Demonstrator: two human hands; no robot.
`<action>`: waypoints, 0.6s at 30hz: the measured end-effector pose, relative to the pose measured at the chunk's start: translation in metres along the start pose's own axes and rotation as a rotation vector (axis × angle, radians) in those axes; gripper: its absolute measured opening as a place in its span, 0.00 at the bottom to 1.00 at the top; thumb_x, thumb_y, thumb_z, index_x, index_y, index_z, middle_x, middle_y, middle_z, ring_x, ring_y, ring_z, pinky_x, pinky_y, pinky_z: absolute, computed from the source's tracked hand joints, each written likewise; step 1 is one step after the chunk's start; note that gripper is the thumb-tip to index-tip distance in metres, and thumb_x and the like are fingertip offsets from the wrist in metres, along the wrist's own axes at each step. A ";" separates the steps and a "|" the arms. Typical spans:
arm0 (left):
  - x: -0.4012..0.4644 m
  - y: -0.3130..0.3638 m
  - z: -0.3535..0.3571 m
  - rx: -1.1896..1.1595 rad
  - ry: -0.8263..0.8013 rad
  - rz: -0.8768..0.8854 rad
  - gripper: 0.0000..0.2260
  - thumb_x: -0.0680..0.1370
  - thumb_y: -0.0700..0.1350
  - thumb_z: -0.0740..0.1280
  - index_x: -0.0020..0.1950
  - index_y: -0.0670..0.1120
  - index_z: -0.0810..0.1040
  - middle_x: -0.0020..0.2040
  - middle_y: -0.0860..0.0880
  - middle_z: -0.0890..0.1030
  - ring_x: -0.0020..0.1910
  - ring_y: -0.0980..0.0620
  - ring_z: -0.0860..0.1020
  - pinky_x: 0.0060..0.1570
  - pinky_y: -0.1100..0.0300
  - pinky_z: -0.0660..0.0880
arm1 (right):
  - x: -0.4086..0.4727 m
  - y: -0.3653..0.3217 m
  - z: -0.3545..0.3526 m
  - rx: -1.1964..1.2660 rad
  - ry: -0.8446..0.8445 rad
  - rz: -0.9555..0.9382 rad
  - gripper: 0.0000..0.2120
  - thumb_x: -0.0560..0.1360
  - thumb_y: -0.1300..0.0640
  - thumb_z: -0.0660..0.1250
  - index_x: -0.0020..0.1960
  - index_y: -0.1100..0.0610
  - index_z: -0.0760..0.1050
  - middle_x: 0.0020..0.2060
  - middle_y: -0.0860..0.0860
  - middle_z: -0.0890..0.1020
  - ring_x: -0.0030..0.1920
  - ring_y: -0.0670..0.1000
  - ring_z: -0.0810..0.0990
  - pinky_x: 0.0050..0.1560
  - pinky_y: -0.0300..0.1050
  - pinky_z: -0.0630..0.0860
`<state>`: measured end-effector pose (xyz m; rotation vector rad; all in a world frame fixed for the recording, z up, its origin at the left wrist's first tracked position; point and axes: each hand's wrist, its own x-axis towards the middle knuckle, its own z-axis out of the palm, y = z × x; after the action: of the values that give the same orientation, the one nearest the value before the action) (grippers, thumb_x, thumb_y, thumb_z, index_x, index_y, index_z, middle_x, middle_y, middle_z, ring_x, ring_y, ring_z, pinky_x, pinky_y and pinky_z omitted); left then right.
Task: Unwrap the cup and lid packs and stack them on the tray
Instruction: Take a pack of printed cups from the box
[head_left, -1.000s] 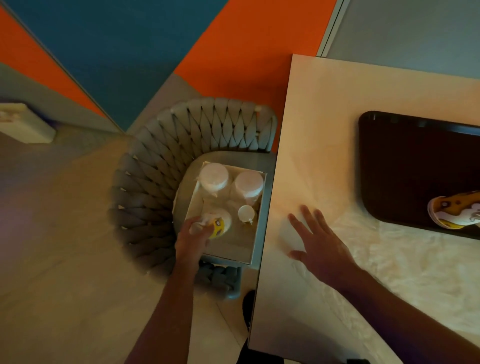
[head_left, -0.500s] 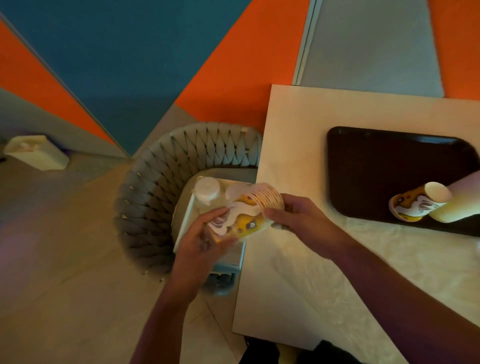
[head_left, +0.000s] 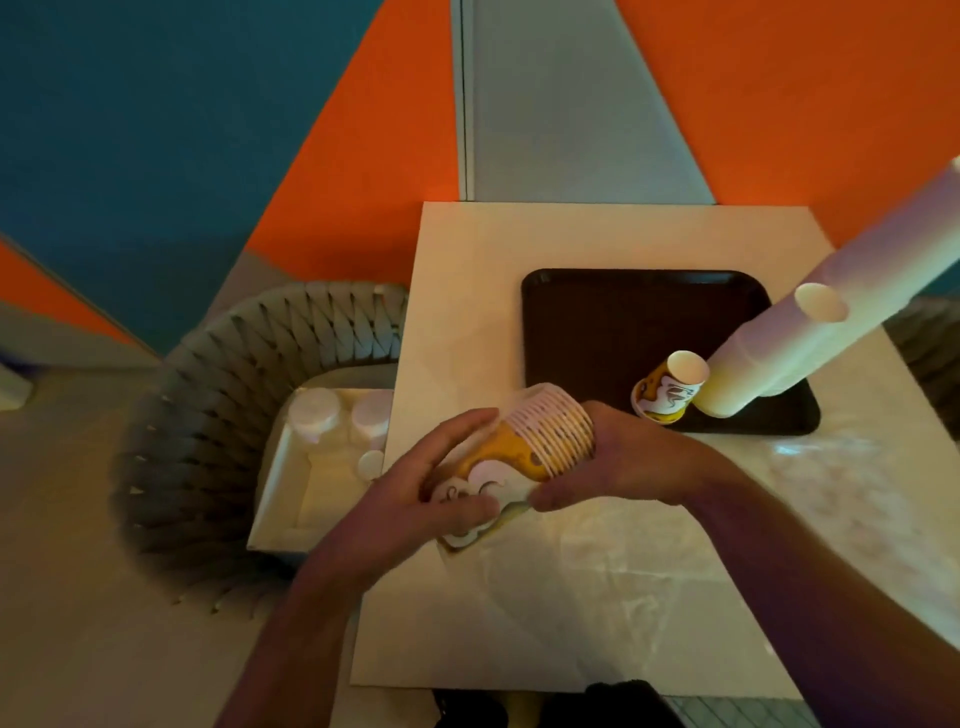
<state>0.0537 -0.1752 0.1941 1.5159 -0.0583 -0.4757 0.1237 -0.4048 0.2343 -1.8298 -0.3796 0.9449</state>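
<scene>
We saw a pale square table (head_left: 483, 270) filling the centre and right of the frame, its near half covered with clear crinkled plastic wrap (head_left: 623, 587). Left of it, mid-left of frame, stood a grey woven chair (head_left: 223, 415) with an open cardboard box (head_left: 283, 499) on its seat; inside the box were wrapped packs with pale round tops (head_left: 313, 413), at the box's far end. A dark brown tray (head_left: 597, 332) lay on the table in the upper right part. A tall white stack (head_left: 831, 312) rose from the tray's near right corner and leaned toward the upper right edge of frame; we could not tell whether it was cups or lids. Just left of its base a short stack of yellow printed cups (head_left: 667, 395) stood on the tray, touching or nearly touching it, we could not tell which. In the centre, over the table's left edge, both hands held a stack of yellow printed cups on its side (head_left: 524, 452), rims to the right. The left hand (head_left: 441, 499) had fingers curled round the base end, thumb on the near side. The right hand (head_left: 628, 457) was wrapped over the rim end, fingers clamped on it, thumb underneath. This stack was not on the tray
</scene>
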 end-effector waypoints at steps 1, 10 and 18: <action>0.005 0.005 0.007 0.114 -0.040 -0.009 0.37 0.69 0.47 0.79 0.73 0.66 0.67 0.66 0.58 0.78 0.62 0.52 0.80 0.55 0.53 0.81 | -0.006 -0.002 -0.004 -0.023 -0.006 -0.002 0.15 0.70 0.65 0.78 0.49 0.50 0.78 0.37 0.38 0.84 0.40 0.38 0.82 0.38 0.30 0.77; 0.045 0.021 0.081 0.687 0.110 0.177 0.50 0.65 0.54 0.82 0.74 0.74 0.50 0.69 0.62 0.72 0.66 0.59 0.73 0.59 0.54 0.79 | -0.032 0.005 -0.031 -0.224 -0.095 -0.030 0.20 0.70 0.63 0.78 0.53 0.44 0.76 0.47 0.45 0.82 0.48 0.43 0.82 0.46 0.40 0.80; 0.050 0.020 0.108 1.004 0.174 0.301 0.47 0.72 0.54 0.76 0.74 0.74 0.43 0.69 0.58 0.70 0.62 0.57 0.73 0.56 0.59 0.78 | -0.047 0.031 -0.073 0.341 -0.283 0.036 0.22 0.65 0.67 0.73 0.58 0.59 0.76 0.49 0.52 0.83 0.54 0.54 0.80 0.56 0.48 0.74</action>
<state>0.0687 -0.2941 0.2090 2.4709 -0.4345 -0.0388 0.1428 -0.4946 0.2418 -1.4014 -0.3348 1.2186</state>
